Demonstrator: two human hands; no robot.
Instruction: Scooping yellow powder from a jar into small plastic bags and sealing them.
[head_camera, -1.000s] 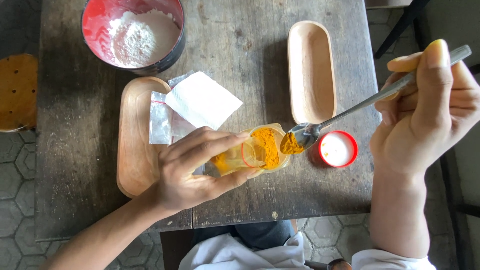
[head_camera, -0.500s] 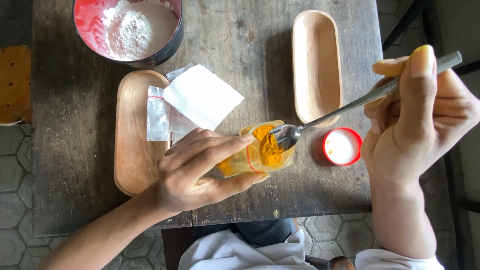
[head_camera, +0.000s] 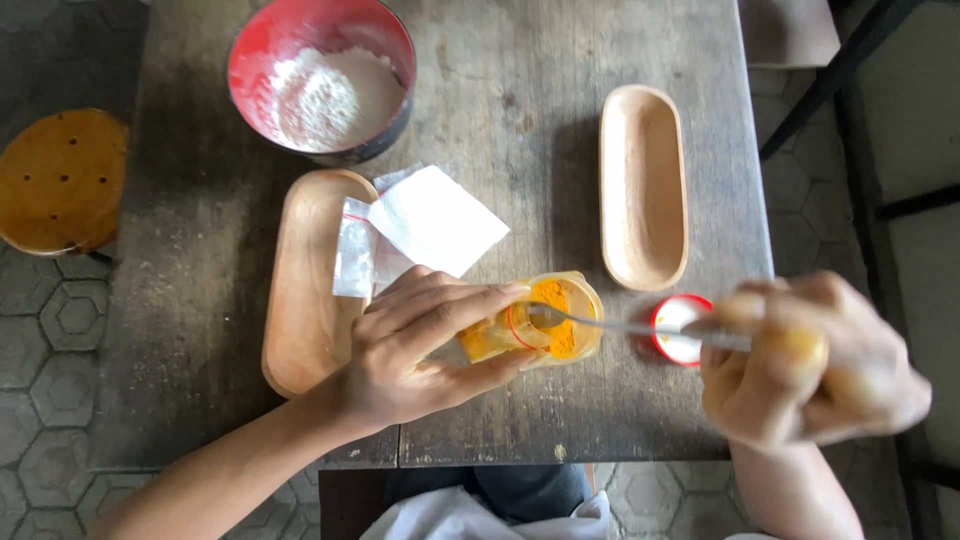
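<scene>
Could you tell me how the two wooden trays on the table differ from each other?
The left wooden tray is wider and has plastic packets lying over its edge; the right wooden tray is narrower, empty and untouched. The left hand rests beside the left one. Both are oblong, light brown wood.

Both forearms are bare; a white garment (head_camera: 470, 515) covers the lap.

Jar (head_camera: 540, 325): clear, holding bright orange-yellow powder; the spoon (head_camera: 620, 325) in it is silver, and the lid (head_camera: 680, 330) beside it is red-rimmed with a white inside. Bowl (head_camera: 320, 70): red, containing white powder; two trays (head_camera: 642, 180) of pale tan wood. Table (head_camera: 500, 100): weathered grey-brown planks; floor (head_camera: 60, 330): grey hexagonal tiles.
</scene>
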